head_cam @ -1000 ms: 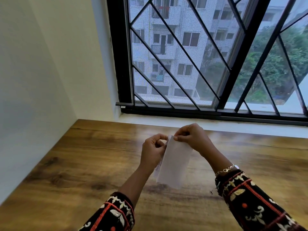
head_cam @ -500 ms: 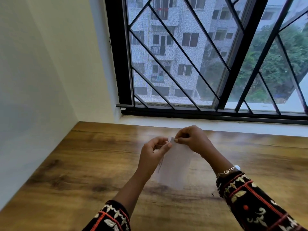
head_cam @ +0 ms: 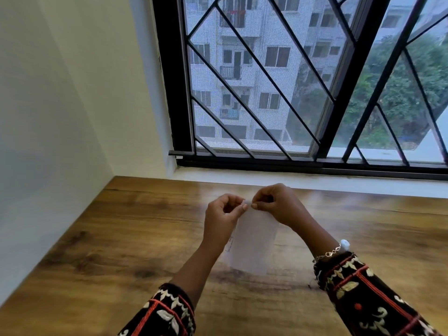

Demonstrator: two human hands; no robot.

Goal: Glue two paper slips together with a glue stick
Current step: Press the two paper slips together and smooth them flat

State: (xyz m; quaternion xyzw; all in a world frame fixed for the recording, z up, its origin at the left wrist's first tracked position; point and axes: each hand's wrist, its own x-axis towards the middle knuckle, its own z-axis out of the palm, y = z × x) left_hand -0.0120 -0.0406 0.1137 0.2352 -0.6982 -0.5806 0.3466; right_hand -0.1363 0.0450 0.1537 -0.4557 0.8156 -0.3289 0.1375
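Observation:
A white paper slip hangs upright above the wooden table, blurred by motion. Its top edge is pinched from both sides. My left hand grips the top left corner with thumb and forefinger. My right hand pinches the top edge just to the right of it. A second slip edge shows faintly behind the first at the lower left; I cannot tell if they are stuck together. A small white cap-like object peeks out behind my right wrist; it may be the glue stick.
A white wall closes the table's left side. A black-barred window with a white sill runs along the far edge. Patterned dark sleeves cover both forearms near the table's front.
The slip has swung from slanted to hanging nearly straight down and looks blurred. My hands have drawn closer together at its top edge. The camera has tilted slightly.

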